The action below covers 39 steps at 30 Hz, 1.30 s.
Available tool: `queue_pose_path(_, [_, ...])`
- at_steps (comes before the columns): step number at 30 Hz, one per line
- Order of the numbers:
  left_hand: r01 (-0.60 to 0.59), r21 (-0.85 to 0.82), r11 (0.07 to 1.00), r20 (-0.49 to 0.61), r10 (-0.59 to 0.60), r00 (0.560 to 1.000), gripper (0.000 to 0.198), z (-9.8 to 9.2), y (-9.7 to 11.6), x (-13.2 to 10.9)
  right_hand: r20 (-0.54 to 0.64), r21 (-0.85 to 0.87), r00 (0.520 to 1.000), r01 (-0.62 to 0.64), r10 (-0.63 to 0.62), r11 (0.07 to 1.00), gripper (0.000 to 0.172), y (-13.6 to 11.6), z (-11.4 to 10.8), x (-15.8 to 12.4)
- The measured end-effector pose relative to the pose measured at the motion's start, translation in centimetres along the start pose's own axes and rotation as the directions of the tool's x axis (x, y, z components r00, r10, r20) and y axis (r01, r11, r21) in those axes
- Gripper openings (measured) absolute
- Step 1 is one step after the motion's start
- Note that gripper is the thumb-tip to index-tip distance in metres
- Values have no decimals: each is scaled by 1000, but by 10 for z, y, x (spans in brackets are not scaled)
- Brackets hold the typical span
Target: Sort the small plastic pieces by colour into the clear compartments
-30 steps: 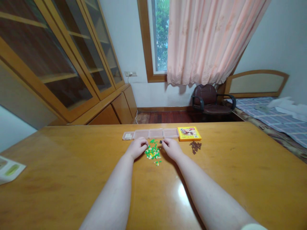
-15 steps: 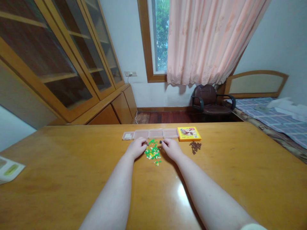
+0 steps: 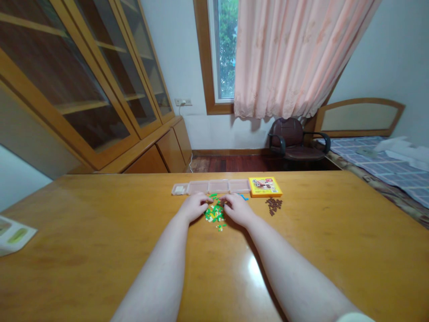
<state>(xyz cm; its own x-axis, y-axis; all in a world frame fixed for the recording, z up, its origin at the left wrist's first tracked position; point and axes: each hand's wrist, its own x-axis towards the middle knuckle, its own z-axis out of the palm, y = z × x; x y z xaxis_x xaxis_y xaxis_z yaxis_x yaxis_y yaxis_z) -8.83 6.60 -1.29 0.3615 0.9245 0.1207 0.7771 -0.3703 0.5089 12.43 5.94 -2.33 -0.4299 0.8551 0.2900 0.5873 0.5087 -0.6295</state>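
Note:
A small heap of green, yellow and white bits (image 3: 214, 215) lies on the wooden table (image 3: 100, 241). My left hand (image 3: 194, 207) rests at the heap's left edge with its fingers curled onto the pieces. On the right side my right hand (image 3: 237, 209) has its fingers bent down into the pile. Whether either hand pinches a piece is too small to tell. Just beyond the hands sits a clear compartment box (image 3: 211, 186) in a row, with something white in its left end.
A yellow packet (image 3: 265, 186) lies right of the clear box, and a small pile of brown bits (image 3: 274, 205) lies near it. A few blue bits (image 3: 244, 197) show by my right hand. A leaflet (image 3: 13, 232) sits at the table's left edge.
Both hands have closed in over the heap, the fingertips now nearly meeting above it. Blue bits have come into view beside my right hand.

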Motion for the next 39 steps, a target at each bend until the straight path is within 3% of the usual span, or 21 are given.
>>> queue_pose_path(8, [-57,-53,997,-26,55,998,19,1,-2,0,126,-89,991,48,-37,995,38,-6,-2,-3])
queue_pose_path(15, [-40,-283,958,65,61,996,28,7,-5,1,57,-61,998,5,-2,998,35,-5,-3,-2])
queue_pose_path(22, [-1,-222,975,81,19,997,37,9,-5,3,97,-43,995,16,-12,999,36,-5,-2,-2])
queue_pose_path(26, [9,-193,981,76,6,997,44,10,-6,3,43,-77,999,-10,13,997,41,-5,-4,-2])
queue_pose_path(29, [7,-207,978,38,0,999,50,10,-5,3,-16,-50,999,-38,37,998,36,-4,-5,-1])
queue_pose_path(34, [-24,-258,966,33,34,999,28,8,-4,2,11,-12,1000,-17,17,1000,24,-1,-4,-1])
queue_pose_path(39, [-11,-249,968,52,25,998,24,7,-4,3,82,-55,997,-4,8,998,29,0,-4,-1])
